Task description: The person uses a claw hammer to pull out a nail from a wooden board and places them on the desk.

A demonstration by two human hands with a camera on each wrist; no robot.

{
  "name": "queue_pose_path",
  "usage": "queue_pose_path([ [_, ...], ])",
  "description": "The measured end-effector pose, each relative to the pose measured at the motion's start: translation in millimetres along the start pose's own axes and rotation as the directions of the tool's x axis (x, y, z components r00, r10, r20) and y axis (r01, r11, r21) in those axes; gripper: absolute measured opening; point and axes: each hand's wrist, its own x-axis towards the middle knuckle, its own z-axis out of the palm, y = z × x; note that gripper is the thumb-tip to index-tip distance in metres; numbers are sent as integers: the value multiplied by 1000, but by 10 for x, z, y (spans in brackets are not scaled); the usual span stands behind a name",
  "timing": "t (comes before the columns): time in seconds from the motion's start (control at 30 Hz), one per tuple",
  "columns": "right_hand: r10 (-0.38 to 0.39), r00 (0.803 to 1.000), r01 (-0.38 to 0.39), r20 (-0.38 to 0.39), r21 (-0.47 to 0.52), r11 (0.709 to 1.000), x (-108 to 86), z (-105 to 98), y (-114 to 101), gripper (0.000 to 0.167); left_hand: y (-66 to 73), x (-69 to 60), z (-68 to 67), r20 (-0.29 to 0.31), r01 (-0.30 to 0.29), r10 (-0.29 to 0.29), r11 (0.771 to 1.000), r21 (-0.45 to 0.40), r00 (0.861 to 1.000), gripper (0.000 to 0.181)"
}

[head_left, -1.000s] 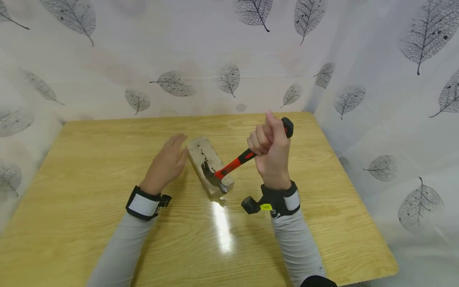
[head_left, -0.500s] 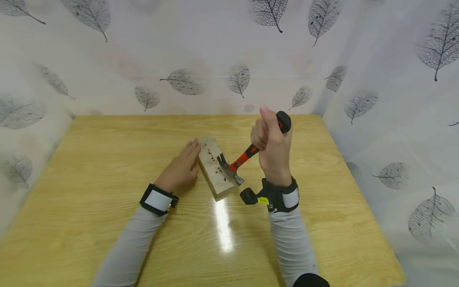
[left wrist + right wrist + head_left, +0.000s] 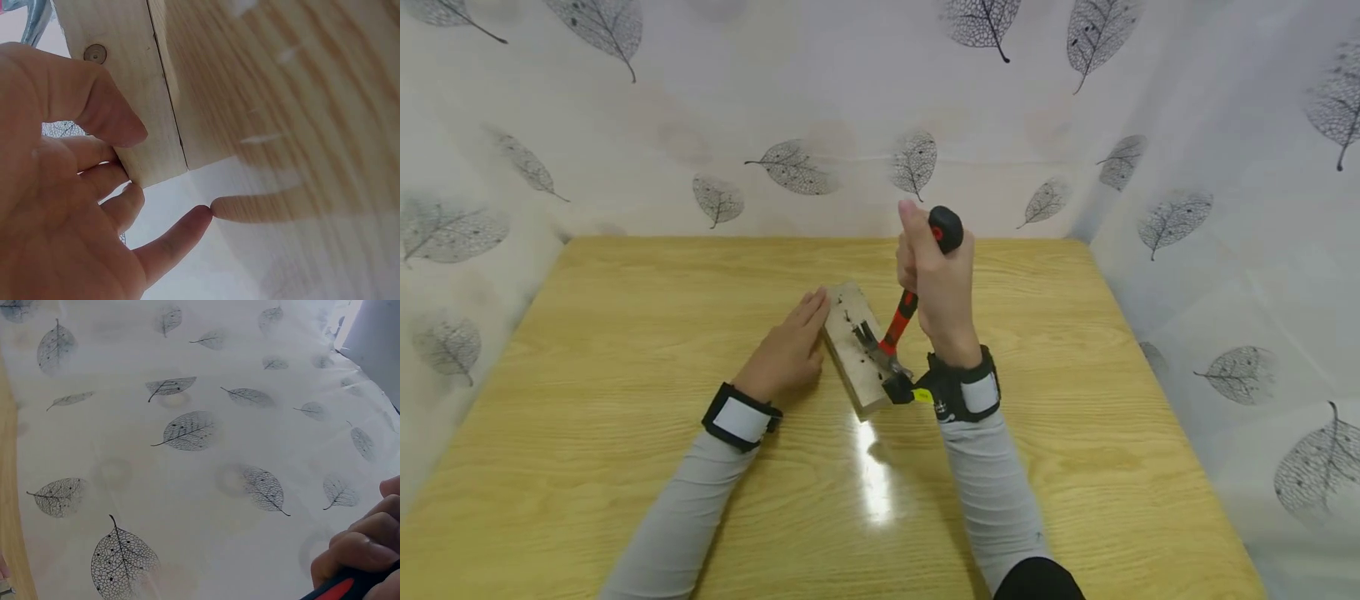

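A pale wooden block [image 3: 859, 385] lies slanted on the table, with several small dark spots along its top; whether they are nails or holes I cannot tell. My left hand [image 3: 784, 354] rests along the block's left side, fingers extended. In the left wrist view the thumb lies by the block's side [image 3: 128, 81] and the little finger [image 3: 178, 240] touches the tabletop. My right hand [image 3: 936, 279] grips a claw hammer [image 3: 898, 323] by its red and black handle. The hammer's head is over the block, its claw pointing away; the wrist camera partly hides the other end.
The wood-grain table [image 3: 647, 333] extends round the block on every side. A pale curtain [image 3: 835, 83] with printed leaves hangs behind the table and along both sides. Bright glare [image 3: 874, 483] shows on the tabletop in front of the block.
My left hand has come against the block's side. The right hand has swung left with the hammer, whose handle now stands steeper. The whole view has shifted slightly.
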Motion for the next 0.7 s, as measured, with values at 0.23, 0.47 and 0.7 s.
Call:
queue_pose_path([
  [0.23,145,989,-144,-2,-139,980,186,159,143,47,12,-17,46,13,-22,21,1000,7,1000,76],
  [0.47,167,986,-163,-7,-274,948,389,332,272,49,9,-16,-8,-22,-38,38,999,25,999,75],
  [0.7,260,965,-242,-35,-502,830,604,505,479,52,5,4,-28,-7,-8,8,1000,27,1000,79],
])
